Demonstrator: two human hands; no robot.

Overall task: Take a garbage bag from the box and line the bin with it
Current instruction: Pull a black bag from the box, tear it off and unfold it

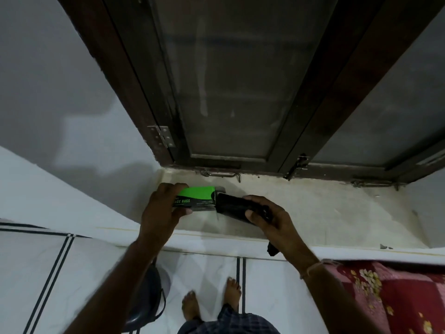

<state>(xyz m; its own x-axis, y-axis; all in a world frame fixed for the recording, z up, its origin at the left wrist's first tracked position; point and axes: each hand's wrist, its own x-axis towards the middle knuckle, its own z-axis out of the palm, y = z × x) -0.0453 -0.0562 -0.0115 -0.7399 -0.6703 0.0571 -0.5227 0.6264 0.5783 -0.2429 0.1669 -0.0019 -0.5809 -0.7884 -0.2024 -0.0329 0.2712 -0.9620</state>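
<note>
A green and black garbage bag box [201, 196] is held lying sideways above the window sill, with my left hand [161, 208] gripping its left end. A black roll of garbage bags [232, 208] sticks out of the box's open right end, and my right hand [269, 219] is closed around the roll's right part. A loose black end of bag [272, 249] hangs below my right wrist. The dark bin [147, 297] stands on the floor below, mostly hidden behind my left forearm.
A pale stone window sill [325, 208] runs under a dark wooden window frame [240, 92] with frosted panes and metal latches. White floor tiles with black stripes lie below. My bare feet [212, 302] stand near the bin. A red patterned bedcover [397, 297] is at the lower right.
</note>
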